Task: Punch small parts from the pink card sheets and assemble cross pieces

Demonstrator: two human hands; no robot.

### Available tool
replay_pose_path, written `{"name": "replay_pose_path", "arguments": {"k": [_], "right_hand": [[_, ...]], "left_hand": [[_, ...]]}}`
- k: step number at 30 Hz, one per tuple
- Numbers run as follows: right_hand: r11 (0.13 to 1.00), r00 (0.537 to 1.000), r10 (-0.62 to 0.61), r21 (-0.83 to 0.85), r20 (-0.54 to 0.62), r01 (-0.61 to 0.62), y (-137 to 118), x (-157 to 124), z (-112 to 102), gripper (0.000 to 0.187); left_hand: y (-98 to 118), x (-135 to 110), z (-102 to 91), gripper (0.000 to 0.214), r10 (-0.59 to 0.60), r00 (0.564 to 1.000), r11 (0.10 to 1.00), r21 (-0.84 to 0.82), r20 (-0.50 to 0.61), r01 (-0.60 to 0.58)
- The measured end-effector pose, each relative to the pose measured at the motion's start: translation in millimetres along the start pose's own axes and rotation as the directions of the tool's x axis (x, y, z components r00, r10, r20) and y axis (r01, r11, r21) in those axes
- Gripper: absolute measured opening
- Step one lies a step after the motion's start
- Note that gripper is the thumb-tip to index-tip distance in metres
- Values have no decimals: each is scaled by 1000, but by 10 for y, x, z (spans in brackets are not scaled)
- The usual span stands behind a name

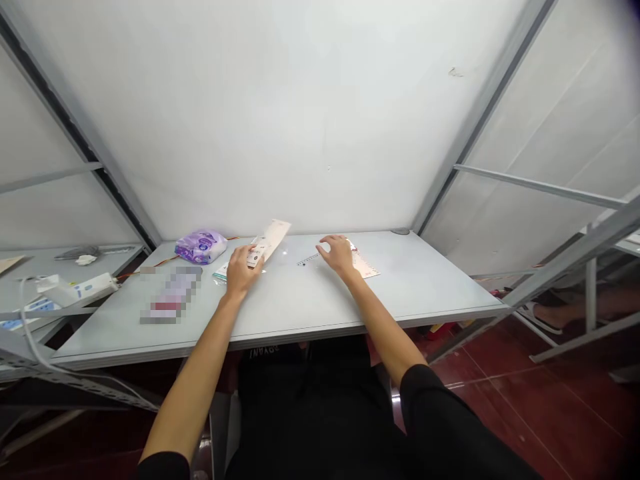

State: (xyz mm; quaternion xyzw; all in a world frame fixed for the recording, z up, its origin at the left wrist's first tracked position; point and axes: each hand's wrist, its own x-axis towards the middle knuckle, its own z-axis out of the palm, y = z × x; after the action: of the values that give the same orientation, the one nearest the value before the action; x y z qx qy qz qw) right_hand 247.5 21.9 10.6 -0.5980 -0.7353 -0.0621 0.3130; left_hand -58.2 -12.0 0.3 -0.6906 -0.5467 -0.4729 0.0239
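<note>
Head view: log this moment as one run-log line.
left hand: holding white card | right hand: open, over printed card | nearby: purple packet

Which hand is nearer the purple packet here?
Left. The left hand, gripping a white paper strip, is just right of the purple packet; the right hand is farther right.

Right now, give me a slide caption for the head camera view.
Left hand grips a white paper packet; right hand rests on a ruler.

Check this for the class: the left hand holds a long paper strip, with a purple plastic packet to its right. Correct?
Wrong side: the head view shows the purple plastic packet left of the left hand, which holds the long paper strip.
</note>
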Motion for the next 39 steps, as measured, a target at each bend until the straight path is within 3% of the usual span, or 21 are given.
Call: {"name": "replay_pose_path", "arguments": {"k": [2, 3, 7, 10, 15, 18, 21, 25, 29, 32, 35, 39], "right_hand": [[960, 963, 247, -164, 105, -228, 329, -68, -161, 52], [933, 926, 324, -226, 193, -279, 460, -98, -221, 58], [923, 886, 342, -288, 314, -254, 665, -103, -344, 40], [918, 863, 316, -357, 395, -173, 602, 0, -418, 34], [925, 931, 227, -363, 287, -114, 439, 86, -546, 33], [962, 990, -27, -265, 137, 63, 217, 48, -475, 41], [949, 957, -289, -125, 24, 290, -146, 4, -252, 42], [856, 857, -515, 59, 1, 514, -562, -7, 139, 39], [852, 857, -515, 121, 12, 510, -628, -13, 416, 37], [854, 860, -511, 119, 9, 506, -551, -44, 452, 34], [857, 866, -498, 122, -48, 500, -433, -96, 366, 30], [934, 944, -325, 141, -53, 329, -156, -175, 238, 43]], "left_hand": [[-59, 4, -31, 43, -55, 998, 989, 136, -36, 60], [-94, 1, -38, 42, -102, 994, 973, 207, -27, 106], [-228, -24, -14, 37, -271, 959, 894, 391, 87, 218], [-268, -28, 19, 38, -228, 968, 902, 397, 102, 170], [-180, -22, 29, 39, -23, 999, 977, 212, 30, 16], [-51, 36, 36, 37, 103, 995, 995, 19, -15, -103], [93, 165, 87, 40, 152, 988, 983, -109, 43, -146], [175, 261, 202, 58, 142, 931, 967, -249, 335, -58], [131, 125, 259, 56, 206, 891, 956, -279, 404, -95], [129, 21, 259, 52, 267, 881, 950, -259, 391, -173], [147, 6, 254, 47, 233, 918, 964, -202, 322, -174], [119, 38, 247, 44, 93, 968, 990, -122, 231, -65]]}}
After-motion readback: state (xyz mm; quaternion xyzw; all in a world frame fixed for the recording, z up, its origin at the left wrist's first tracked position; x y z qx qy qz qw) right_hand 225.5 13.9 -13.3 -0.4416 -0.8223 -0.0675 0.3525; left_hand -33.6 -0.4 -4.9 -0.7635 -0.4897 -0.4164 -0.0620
